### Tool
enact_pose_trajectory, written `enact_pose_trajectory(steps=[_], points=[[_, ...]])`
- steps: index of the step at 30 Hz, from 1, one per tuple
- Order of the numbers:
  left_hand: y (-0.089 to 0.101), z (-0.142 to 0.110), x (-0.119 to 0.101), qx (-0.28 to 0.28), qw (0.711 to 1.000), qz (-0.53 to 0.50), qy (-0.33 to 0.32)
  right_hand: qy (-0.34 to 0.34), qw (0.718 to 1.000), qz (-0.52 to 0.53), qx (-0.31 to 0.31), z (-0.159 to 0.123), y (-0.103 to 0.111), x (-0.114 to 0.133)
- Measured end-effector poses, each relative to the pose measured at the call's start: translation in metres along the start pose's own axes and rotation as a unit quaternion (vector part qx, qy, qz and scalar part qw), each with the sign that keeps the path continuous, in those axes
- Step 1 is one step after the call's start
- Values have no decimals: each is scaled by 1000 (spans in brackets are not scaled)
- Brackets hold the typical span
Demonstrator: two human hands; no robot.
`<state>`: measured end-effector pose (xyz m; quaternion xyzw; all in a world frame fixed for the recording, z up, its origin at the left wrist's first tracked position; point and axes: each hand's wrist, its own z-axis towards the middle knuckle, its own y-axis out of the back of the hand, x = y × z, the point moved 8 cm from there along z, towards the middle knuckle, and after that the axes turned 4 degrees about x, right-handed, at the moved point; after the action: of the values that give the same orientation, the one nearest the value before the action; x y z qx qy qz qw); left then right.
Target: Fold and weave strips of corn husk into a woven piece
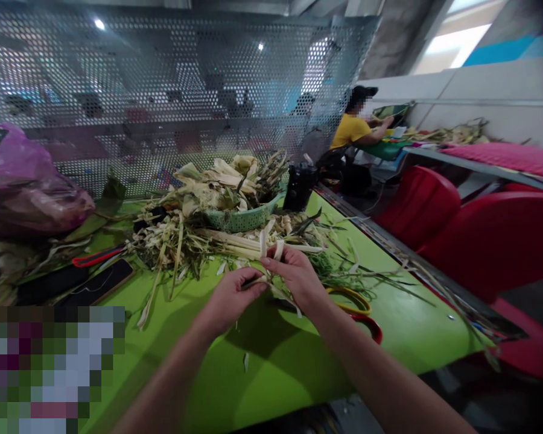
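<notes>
Over the green table (199, 386), my two hands meet around pale, husk-like leaf strips (266, 240). My left hand (235, 296) is closed, thumb and forefinger pinching the lower part of a strip. Closed around the upper part is my right hand (298, 274); two strip ends stick up above its fingers, and a thin tail hangs below. Just behind the hands lies a heap of cut stalks and shreds (172, 241). Scissors with a red handle (371, 325) lie partly hidden behind my right forearm, beside a yellow ring-shaped handle (355, 299).
A green basket (244, 220) heaped with dried husks stands behind, next to a dark cup-like container (298, 187). At left are a pink plastic bag (31, 181), a red-handled tool (97, 256) and a phone (97, 286). Red chairs (493, 241) and a seated person (350, 129) are at right.
</notes>
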<state>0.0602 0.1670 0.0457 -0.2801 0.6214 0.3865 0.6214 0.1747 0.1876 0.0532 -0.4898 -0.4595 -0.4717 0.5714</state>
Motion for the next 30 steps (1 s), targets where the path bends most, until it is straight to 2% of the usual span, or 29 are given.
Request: enact_pose_trajectory(steps=[3,8,12,15,19,23,27,30], points=[[6,1,4,-29,999,-8,13,-11,999,-32,16,1,0,2],[28,0,7,-132,989,-62,4,-10,997,-52,55,0,-6,7],[31,-2,10,-137,982,-125,25,1,991,-106,83,-2,-10,6],[32,-2,11,-135,983,-116,39,23,988,-131,83,-2,-11,7],[33,-1,9,-129,987,-93,24,61,976,-191,83,-1,-11,10],[35,-2,7,-157,978,-139,6,80,966,-231,82,0,-13,9],[35,-4,11,-158,969,-187,28,124,942,-308,39,-2,-10,18],[37,-3,16,-159,966,-200,45,204,912,-356,-11,-12,-9,37]])
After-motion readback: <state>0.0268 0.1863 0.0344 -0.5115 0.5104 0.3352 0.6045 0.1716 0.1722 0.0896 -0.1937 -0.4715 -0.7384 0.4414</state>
